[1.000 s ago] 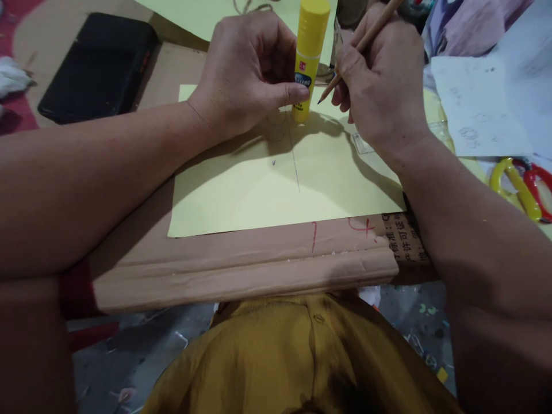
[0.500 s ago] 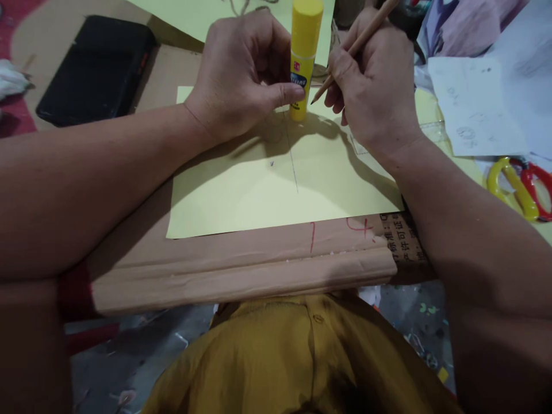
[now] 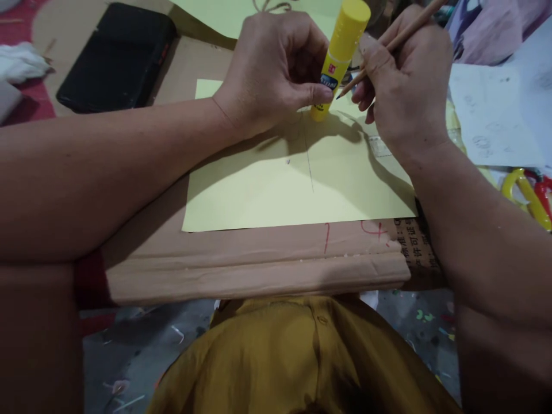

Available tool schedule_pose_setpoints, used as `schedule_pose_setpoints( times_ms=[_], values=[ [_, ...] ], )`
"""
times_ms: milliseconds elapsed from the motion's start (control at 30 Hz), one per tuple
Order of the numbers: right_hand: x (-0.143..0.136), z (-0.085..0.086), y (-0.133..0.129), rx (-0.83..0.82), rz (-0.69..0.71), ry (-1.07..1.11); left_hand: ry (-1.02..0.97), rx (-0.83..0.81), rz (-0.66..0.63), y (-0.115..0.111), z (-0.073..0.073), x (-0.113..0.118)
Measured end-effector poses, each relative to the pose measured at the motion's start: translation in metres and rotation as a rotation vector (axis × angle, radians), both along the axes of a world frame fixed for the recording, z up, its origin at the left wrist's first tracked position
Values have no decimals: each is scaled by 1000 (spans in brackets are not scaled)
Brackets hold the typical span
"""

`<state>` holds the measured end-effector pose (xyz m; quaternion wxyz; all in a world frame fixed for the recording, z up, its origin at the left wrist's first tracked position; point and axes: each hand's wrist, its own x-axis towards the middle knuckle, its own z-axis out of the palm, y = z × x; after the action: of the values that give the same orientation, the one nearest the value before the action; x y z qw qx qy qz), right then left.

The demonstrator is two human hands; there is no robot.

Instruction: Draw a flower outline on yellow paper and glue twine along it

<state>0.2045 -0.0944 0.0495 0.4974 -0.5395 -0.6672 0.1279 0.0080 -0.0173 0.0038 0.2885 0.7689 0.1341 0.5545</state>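
Observation:
A yellow glue stick (image 3: 339, 49) stands tilted to the right, its lower end at a sheet of yellow paper (image 3: 259, 198). My left hand (image 3: 276, 75) is closed round the glue stick, thumb across its label. In my right hand (image 3: 407, 86) is a wooden pencil (image 3: 399, 40), its dark tip beside the glue stick; I cannot tell whether the tip touches anything. A thin pencil line and a small mark show on the paper below the hands. Part of a clear ruler (image 3: 379, 146) lies by my right wrist.
Brown cardboard (image 3: 259, 276) lies under the paper. At the upper left is a black phone-like device (image 3: 118, 57). On the right are a white paper with drawings (image 3: 491, 115) and yellow-and-red scissors (image 3: 528, 195). Another yellow sheet (image 3: 215, 14) lies behind my left hand.
The glue stick has gone from nearly upright to leaning right, still in my left hand. The whole view has shifted, so most things appear farther right. Both hands keep their holds.

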Motion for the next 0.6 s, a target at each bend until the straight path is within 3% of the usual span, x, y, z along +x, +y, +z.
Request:
schedule_pose_setpoints(
  times_ms=[67,367,600],
  values=[
    [-2,-2,-1,82,-16,64,33,16,19,0,1,0],
    [-6,3,-6,4,10,112,106,82,4,3,3,-6],
    [-8,3,-4,-9,-19,93,150,-43,40,-7,7,-9]
  ],
)
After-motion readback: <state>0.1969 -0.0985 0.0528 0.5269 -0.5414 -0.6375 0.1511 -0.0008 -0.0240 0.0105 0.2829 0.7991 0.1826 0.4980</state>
